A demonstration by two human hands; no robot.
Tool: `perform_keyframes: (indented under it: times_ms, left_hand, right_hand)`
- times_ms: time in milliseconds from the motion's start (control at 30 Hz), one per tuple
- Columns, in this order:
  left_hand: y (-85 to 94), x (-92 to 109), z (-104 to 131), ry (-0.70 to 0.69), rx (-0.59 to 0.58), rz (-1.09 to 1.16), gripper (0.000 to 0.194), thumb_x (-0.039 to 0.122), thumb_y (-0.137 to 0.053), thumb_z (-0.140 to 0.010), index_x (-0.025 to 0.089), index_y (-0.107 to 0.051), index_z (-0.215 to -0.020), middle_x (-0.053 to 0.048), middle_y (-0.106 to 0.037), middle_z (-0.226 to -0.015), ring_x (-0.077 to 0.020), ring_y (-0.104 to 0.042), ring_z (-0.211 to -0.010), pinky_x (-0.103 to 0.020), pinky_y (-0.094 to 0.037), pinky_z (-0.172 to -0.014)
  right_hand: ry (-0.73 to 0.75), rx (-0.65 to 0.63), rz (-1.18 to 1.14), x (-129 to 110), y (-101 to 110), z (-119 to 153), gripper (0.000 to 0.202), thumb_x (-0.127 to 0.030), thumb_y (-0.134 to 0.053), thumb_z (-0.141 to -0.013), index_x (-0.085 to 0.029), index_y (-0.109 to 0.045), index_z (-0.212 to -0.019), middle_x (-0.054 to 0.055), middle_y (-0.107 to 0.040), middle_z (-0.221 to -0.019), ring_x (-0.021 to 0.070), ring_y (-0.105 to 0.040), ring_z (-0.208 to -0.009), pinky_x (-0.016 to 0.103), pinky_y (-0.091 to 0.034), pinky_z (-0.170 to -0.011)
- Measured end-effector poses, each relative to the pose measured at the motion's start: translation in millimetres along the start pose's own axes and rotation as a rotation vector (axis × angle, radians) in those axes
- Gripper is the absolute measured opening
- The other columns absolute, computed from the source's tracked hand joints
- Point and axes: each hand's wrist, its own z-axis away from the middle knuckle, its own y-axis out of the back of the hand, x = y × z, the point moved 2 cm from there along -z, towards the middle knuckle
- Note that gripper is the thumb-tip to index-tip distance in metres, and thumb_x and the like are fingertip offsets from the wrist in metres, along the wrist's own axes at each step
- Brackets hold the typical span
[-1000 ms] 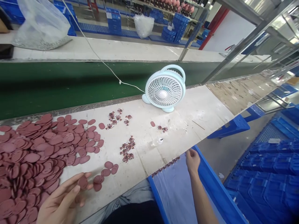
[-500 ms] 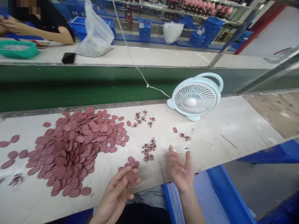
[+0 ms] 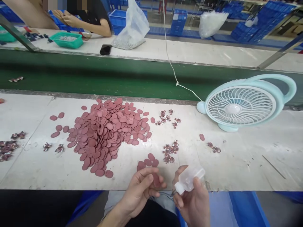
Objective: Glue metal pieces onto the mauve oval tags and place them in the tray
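Observation:
Between the thumb and fingers of my left hand (image 3: 139, 189) is a dark red oval disc (image 3: 156, 180). My right hand (image 3: 193, 198) grips a small clear squeeze bottle (image 3: 191, 177), tilted so its white cap points down toward the left hand. Several loose oval discs (image 3: 148, 162) lie just beyond my left fingertips. Farther left spreads a large heap of the same discs (image 3: 101, 132). Beyond my right hand sits a cluster of small shiny dark-red and silver pieces (image 3: 170, 152), with a second cluster (image 3: 163, 117) behind it.
A pale blue fan (image 3: 239, 105) stands at the right, its white cord (image 3: 177, 83) running upward. A single disc (image 3: 202, 137) and a thin stick (image 3: 273, 166) lie on the right. Across the green strip (image 3: 132, 77), a person (image 3: 99, 22) sits near a green basket (image 3: 67, 42). A blue bin (image 3: 246, 205) is below the table edge.
The clear bottle is now in my right hand, which was empty and spread before. My left hand still holds a disc. The view has swung to the left.

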Motion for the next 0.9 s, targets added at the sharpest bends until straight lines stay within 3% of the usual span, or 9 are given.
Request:
perform_keyframes:
  times_ms: [100,267,333,433,567,667,767,900]
  left_hand:
    - [-1.6,1.4,-1.3,-0.012,0.05,-0.012,0.016,0.031,-0.07,-0.088,0.019,-0.071,-0.098,-0.008,-0.079,-0.088,-0.0133,-0.073,-0.065,-0.017,-0.053,-0.052]
    - [-4.8,6.0,4.0,-0.001,-0.017,-0.015,0.031,0.024,-0.081,-0.078,0.019,-0.075,-0.108,-0.011,-0.073,-0.123,-0.0127,-0.074,-0.078,-0.018,-0.056,-0.068]
    - [-5.0,5.7,6.5,0.01,-0.043,-0.008,0.035,0.019,-0.083,-0.074,0.019,-0.077,-0.109,-0.01,-0.075,-0.117,-0.0117,-0.073,-0.078,-0.017,-0.055,-0.068]
    - [-4.2,3.5,6.6,0.006,-0.021,-0.005,0.024,0.022,-0.079,-0.079,0.019,-0.078,-0.103,-0.007,-0.079,-0.095,-0.015,-0.074,-0.077,-0.018,-0.055,-0.064]
    - [-2.5,4.3,2.9,-0.056,0.038,-0.118,0.024,0.026,-0.074,-0.084,0.02,-0.076,-0.107,-0.011,-0.077,-0.107,-0.0179,-0.074,-0.08,-0.019,-0.053,-0.056]
    - [5.4,10.2,7.2,-0.085,0.051,-0.325,0.027,0.031,-0.064,-0.091,0.02,-0.073,-0.114,-0.012,-0.074,-0.114,-0.021,-0.072,-0.087,-0.024,-0.056,-0.061]
    - [23.0,26.8,20.0,-0.197,0.05,-0.741,0.025,0.032,-0.06,-0.093,0.023,-0.074,-0.111,-0.012,-0.073,-0.111,-0.0244,-0.071,-0.089,-0.032,-0.057,-0.069]
    - [47.1,65.1,32.3,-0.554,0.314,-1.315,0.025,0.027,-0.062,-0.091,0.027,-0.073,-0.113,-0.01,-0.07,-0.12,-0.0283,-0.064,-0.109,-0.037,-0.051,-0.089]
  right_hand:
    - [0.034,-0.027,0.046,3.2,0.0,-1.6,0.043,-0.06,-0.065,-0.082,-0.021,-0.063,-0.1,-0.002,-0.06,-0.066,0.0089,-0.049,-0.033,0.018,-0.037,-0.028]
    - [0.215,0.044,0.218,0.7,-3.1,3.2,0.032,-0.05,-0.068,-0.085,-0.026,-0.06,-0.103,-0.001,-0.064,-0.07,0.0172,-0.061,-0.045,0.026,-0.045,-0.034]
    - [0.301,0.087,0.297,1.2,-8.2,8.6,0.028,-0.048,-0.067,-0.087,-0.027,-0.059,-0.104,0.0,-0.065,-0.07,0.0199,-0.063,-0.05,0.031,-0.05,-0.041]
    - [0.439,0.133,0.404,3.4,-17.7,15.5,0.028,-0.046,-0.07,-0.086,-0.029,-0.059,-0.105,0.0,-0.066,-0.068,0.0204,-0.062,-0.052,0.035,-0.052,-0.047]
    - [0.509,0.132,0.464,7.0,-22.4,15.4,0.026,-0.046,-0.068,-0.087,-0.03,-0.059,-0.105,0.0,-0.066,-0.067,0.0208,-0.061,-0.053,0.036,-0.051,-0.049]
    - [0.444,0.099,0.435,8.6,-15.4,10.5,0.024,-0.044,-0.064,-0.089,-0.028,-0.057,-0.105,0.001,-0.065,-0.067,0.0224,-0.063,-0.054,0.036,-0.05,-0.047]
    - [0.414,0.079,0.406,8.0,-3.1,6.0,0.023,-0.042,-0.064,-0.09,-0.026,-0.057,-0.104,0.002,-0.064,-0.071,0.0218,-0.063,-0.055,0.036,-0.05,-0.047]
    - [0.371,0.084,0.397,9.3,11.3,-0.6,0.022,-0.043,-0.062,-0.091,-0.025,-0.06,-0.104,0.001,-0.064,-0.068,0.0199,-0.061,-0.051,0.035,-0.05,-0.048]
